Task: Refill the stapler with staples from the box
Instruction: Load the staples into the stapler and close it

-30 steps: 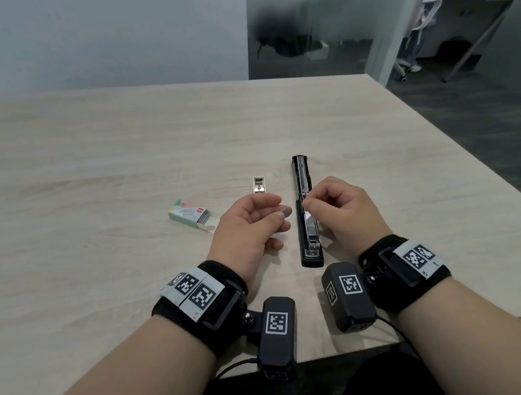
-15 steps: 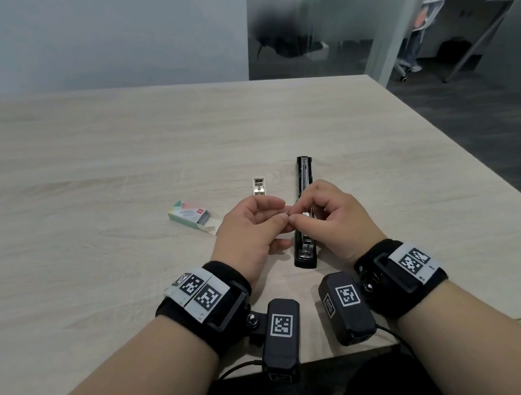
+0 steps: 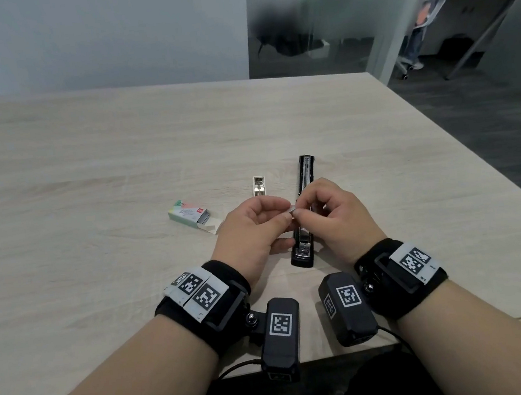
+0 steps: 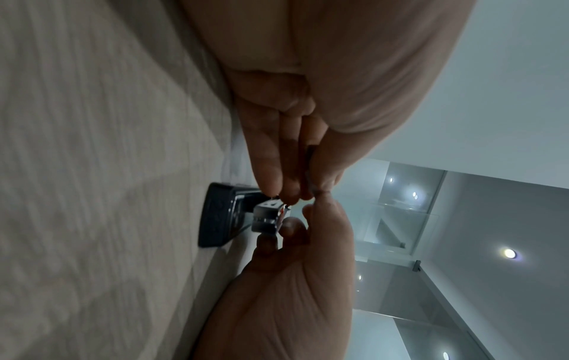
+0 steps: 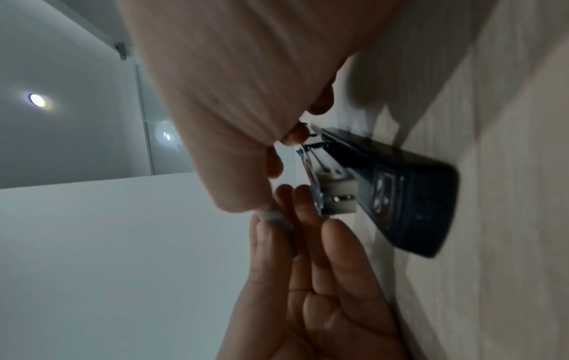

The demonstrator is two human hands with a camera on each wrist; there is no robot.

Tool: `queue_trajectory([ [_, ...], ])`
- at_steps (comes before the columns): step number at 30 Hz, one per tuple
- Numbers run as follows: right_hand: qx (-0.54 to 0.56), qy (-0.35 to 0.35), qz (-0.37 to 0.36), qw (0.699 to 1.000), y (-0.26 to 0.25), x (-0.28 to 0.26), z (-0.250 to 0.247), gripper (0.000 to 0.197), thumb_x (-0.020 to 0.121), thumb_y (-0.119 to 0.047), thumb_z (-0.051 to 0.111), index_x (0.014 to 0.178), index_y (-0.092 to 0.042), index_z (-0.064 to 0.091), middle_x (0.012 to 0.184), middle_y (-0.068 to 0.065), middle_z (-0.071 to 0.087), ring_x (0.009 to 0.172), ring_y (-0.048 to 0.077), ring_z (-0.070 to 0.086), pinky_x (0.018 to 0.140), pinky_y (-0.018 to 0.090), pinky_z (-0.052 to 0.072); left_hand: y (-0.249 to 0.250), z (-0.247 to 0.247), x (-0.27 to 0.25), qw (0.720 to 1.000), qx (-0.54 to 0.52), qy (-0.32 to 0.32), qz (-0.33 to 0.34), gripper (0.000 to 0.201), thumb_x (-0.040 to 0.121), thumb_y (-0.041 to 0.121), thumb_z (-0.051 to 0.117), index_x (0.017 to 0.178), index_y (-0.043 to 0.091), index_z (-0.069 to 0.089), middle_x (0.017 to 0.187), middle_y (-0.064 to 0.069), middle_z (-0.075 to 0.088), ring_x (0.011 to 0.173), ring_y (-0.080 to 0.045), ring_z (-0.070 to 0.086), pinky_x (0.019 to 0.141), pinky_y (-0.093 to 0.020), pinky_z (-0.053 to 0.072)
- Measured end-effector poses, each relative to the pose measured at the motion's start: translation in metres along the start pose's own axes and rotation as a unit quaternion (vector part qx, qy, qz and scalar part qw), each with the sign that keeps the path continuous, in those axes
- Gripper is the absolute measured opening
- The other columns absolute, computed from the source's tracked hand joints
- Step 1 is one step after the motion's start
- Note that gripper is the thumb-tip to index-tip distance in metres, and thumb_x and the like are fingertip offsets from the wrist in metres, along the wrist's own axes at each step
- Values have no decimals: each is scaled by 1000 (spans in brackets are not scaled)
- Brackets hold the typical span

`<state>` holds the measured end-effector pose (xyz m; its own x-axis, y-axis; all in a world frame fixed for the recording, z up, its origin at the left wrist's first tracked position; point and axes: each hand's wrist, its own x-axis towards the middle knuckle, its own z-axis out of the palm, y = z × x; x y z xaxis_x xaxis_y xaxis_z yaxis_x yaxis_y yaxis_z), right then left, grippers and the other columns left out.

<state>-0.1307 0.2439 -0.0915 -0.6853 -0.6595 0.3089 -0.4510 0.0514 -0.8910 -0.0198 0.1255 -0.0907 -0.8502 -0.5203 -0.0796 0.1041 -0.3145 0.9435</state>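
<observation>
The black stapler (image 3: 303, 251) lies opened flat on the wooden table (image 3: 87, 185), its metal staple channel facing up. Just above its middle my two hands meet. My left hand (image 3: 287, 211) pinches a short grey staple strip (image 3: 292, 209) between thumb and fingers. My right hand (image 3: 300, 210) pinches the strip's right end with thumb and forefinger. The right wrist view shows the strip (image 5: 278, 220) lying along my left fingers, close to the stapler (image 5: 400, 194) and its metal head. The green and white staple box (image 3: 189, 213) lies open to the left.
A small silver metal piece (image 3: 258, 186) lies on the table between the box and the stapler's far end. The table's right edge (image 3: 482, 196) runs close by my right wrist. Beyond the far corner are a glass partition and an office chair.
My hands, apart one second ago, have come together over the stapler. My right hand left the stapler and took the end of the strip. The stapler's near end has shifted slightly left.
</observation>
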Motion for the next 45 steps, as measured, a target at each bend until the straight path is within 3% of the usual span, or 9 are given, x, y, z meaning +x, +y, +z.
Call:
queue_trajectory([
  [5,32,20,26,999,-2,0,0,6,82,-19,69,76,-17,67,81,-3,61,73,19,52,70,35,47,-3,0,4,1000,21,5,-5,12,91,1,67,91,12,70,87,-9,75,74,-16,72,56,-28,58],
  [10,69,-2,68,995,3,3,4,6,86,-29,66,82,-28,71,87,7,70,83,41,63,83,64,54,-4,-1,4,999,35,9,-2,10,89,2,69,92,12,70,77,-8,73,69,-17,70,48,-26,51],
  [13,76,21,75,994,1,3,2,22,99,-20,56,80,-30,63,82,-3,71,78,18,62,78,44,52,-3,1,2,999,39,12,3,12,93,2,63,96,11,71,88,-14,76,66,-14,68,46,-24,49],
  [17,16,83,78,993,-2,3,-2,23,108,-17,46,89,-18,58,83,-11,67,65,-8,53,67,12,42,-3,4,1,998,59,37,7,28,98,1,47,94,14,72,75,-2,63,51,-8,47,40,-20,33],
  [20,-14,86,93,992,0,6,0,25,107,-22,45,86,-18,58,86,-7,68,74,3,58,73,25,46,-6,6,2,996,81,37,1,31,98,4,45,88,20,71,65,3,49,46,-7,34,39,-18,26],
  [23,-48,71,89,992,5,10,1,24,106,-21,46,86,-17,58,93,3,70,85,16,62,79,34,49,-7,5,3,980,194,20,41,15,94,19,61,86,27,70,57,14,51,47,-5,42,50,-21,36],
  [26,-77,61,90,991,9,12,1,24,104,-24,45,83,-21,57,95,5,70,92,23,63,84,39,50,-5,4,3,955,291,-16,61,13,85,25,72,96,31,66,65,5,53,51,-9,48,57,-29,41],
  [35,-125,30,93,987,8,13,-1,23,102,-21,46,86,-11,59,98,3,63,92,12,58,76,25,39,-5,4,7,935,346,-42,66,37,85,26,70,121,34,66,64,9,51,60,-7,53,69,-26,44],
  [45,-102,44,85,990,8,13,-2,19,103,-20,49,90,-9,58,96,5,65,91,18,58,77,27,42,-6,4,7,942,323,-49,74,32,86,23,69,113,41,66,64,3,50,52,-9,50,64,-32,46],
])
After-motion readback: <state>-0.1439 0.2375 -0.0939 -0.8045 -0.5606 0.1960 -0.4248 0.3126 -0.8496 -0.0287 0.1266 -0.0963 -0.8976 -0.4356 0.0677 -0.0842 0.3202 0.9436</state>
